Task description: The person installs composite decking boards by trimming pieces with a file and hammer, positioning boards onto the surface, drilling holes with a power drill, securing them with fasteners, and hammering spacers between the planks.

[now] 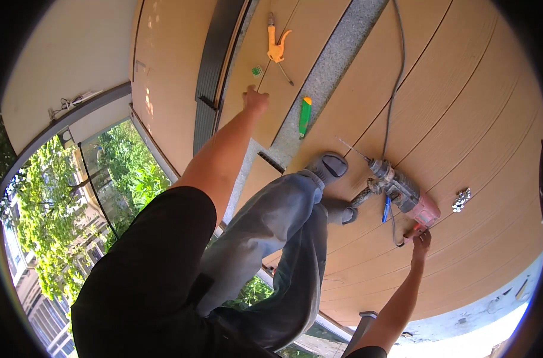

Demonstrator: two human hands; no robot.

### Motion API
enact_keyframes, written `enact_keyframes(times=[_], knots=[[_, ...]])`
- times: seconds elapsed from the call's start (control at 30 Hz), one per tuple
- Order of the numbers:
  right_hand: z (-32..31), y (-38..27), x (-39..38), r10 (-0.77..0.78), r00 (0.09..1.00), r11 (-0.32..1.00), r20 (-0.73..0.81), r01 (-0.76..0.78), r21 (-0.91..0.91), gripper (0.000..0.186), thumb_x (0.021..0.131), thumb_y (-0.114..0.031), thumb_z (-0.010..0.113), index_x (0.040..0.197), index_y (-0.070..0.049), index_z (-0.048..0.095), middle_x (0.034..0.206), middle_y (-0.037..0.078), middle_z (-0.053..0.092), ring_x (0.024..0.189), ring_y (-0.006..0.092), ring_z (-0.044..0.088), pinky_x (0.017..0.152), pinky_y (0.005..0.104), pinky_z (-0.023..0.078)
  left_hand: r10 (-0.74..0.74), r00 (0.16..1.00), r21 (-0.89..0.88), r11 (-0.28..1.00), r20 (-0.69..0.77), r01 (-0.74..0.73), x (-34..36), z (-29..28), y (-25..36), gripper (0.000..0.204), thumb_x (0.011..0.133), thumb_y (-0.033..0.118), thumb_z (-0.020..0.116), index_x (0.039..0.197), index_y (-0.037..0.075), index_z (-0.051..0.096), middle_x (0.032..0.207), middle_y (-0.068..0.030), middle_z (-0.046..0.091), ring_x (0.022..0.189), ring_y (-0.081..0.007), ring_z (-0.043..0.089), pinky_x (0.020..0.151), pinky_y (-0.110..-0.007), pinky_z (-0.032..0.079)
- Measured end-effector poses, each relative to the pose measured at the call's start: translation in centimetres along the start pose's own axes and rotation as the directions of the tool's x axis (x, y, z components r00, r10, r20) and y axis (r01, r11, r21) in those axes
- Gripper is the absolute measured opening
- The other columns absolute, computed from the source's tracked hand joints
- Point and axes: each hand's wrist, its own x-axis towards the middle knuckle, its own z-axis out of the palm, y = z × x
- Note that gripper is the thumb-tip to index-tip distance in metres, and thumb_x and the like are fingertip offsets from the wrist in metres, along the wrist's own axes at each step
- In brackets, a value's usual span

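Observation:
My left hand [255, 99] is on the tan boards at upper centre, its fingers apart and holding nothing visible, just below a small green patterned object [257, 71]. Beyond it lie an orange air blow gun [275, 49] and a thin screwdriver-like rod [287, 76]. A green, yellow-tipped tool [305, 117] rests on a grey strip. At lower right, my right hand [421, 242] grips the rear end of a red-and-grey rotary hammer drill [410, 197], which lies with its long bit pointing up-left. A blue marker-like item [386, 210] lies against the drill.
Shiny small metal pieces [461, 200] lie right of the drill. A black cable [392, 101] crosses the boards [456, 119]. My legs and shoes [326, 169] occupy the centre. A dark grooved strip [210, 89] stands at upper left; glazed openings show trees [53, 209] at left.

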Motion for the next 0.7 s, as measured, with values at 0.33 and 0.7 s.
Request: enact_keyframes(times=[0.33, 0.7], knots=[[-0.3, -5.6, 0.6, 0.287, 0.956, 0.95, 0.066, -0.293, 0.105, 0.04, 0.094, -0.036, 0.076, 0.114, -0.009, 0.056, 0.104, 0.001, 0.058, 0.093, 0.0132, 0.055, 0.084, 0.0309, 0.048, 0.186, 0.972, 0.249, 0.944, 0.143, -0.217, 9.3, 2.0, 0.4, 0.051, 0.091, 0.035, 0.068, 0.133, 0.007, 0.058, 0.123, -0.0222, 0.064, 0.11, -0.0337, 0.065, 0.086, -0.044, 0.056], [0.6, -16.4, -3.2, 0.478, 0.865, 0.838, 0.148, -0.5, 0.217, 0.059, 0.088, -0.061, 0.075, 0.109, -0.009, 0.055, 0.084, 0.002, 0.06, 0.065, 0.0157, 0.061, 0.054, 0.0321, 0.053, 0.225, 0.301, -0.089, 0.91, 0.927, -0.406, -17.5, 6.5, -1.0, 0.022, 0.096, 0.027, 0.064, 0.107, 0.008, 0.067, 0.11, -0.0072, 0.065, 0.099, -0.0173, 0.063, 0.077, -0.033, 0.054]])
